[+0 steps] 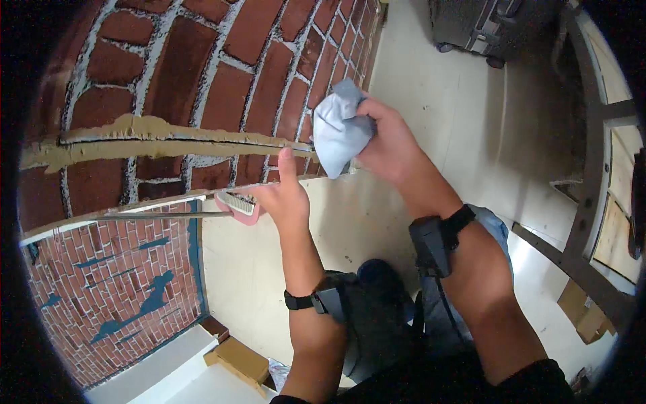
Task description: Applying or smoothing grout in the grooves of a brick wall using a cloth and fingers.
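Note:
A pale blue-grey cloth (340,131) is bunched in my right hand (387,138), which presses it against the far end of a brick-patterned panel (182,74). Along that panel runs a dark split, bordered by ragged tan strips (148,128). My left hand (286,195) is at the panel's near edge. Its thumb lies on the face by the split, while the fingers curl under the edge and are mostly hidden. Just past my left fingers, lower down, shows a pink broom head (239,207) with pale bristles and a thin grey handle.
A second brick-patterned panel (128,283) with blue patches stands at the lower left. Cardboard boxes (242,363) sit near it and at the right. A dark wheeled suitcase (474,30) stands at the top right, beside a grey frame (592,175). Pale floor (431,101) lies below.

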Available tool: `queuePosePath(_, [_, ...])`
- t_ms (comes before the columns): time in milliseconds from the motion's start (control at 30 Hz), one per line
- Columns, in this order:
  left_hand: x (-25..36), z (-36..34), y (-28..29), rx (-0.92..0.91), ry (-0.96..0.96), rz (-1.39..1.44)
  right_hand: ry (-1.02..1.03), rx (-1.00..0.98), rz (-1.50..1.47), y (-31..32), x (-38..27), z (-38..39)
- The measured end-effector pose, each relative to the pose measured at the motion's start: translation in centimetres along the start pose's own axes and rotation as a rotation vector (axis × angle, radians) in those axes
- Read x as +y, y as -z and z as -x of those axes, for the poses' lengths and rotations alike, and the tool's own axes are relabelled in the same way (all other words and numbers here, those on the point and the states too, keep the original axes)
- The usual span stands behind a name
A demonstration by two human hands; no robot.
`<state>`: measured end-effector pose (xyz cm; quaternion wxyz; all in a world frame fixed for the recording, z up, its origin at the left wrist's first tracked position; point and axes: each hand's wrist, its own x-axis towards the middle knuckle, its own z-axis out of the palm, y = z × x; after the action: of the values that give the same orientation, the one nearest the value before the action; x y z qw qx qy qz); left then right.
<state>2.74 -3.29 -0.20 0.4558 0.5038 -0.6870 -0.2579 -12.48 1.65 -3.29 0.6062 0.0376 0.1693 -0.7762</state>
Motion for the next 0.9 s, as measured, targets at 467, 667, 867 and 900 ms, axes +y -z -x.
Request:
queuePosePath(467, [2.0,0.5,-0.3,-0.034,0.117,0.180,-0.203,-0.387,-0.302,-0.1,-1.2,1.9])
queuePosePath(667, [1.8,0.4,-0.4,-0.006,0.090,0.188,0.460,0.639,0.702,-0.3,-0.3,1.1])
queuePosePath(867, [1.0,0.4,-0.6,0.021,0.084,0.287,0.357,0.507,0.191,0.1,-0.5,0.7])
queuePosePath(900, [1.0,0.5,-0.6,0.000,0.093,0.374,0.356,0.508,0.189,0.2,-0.5,0.6])
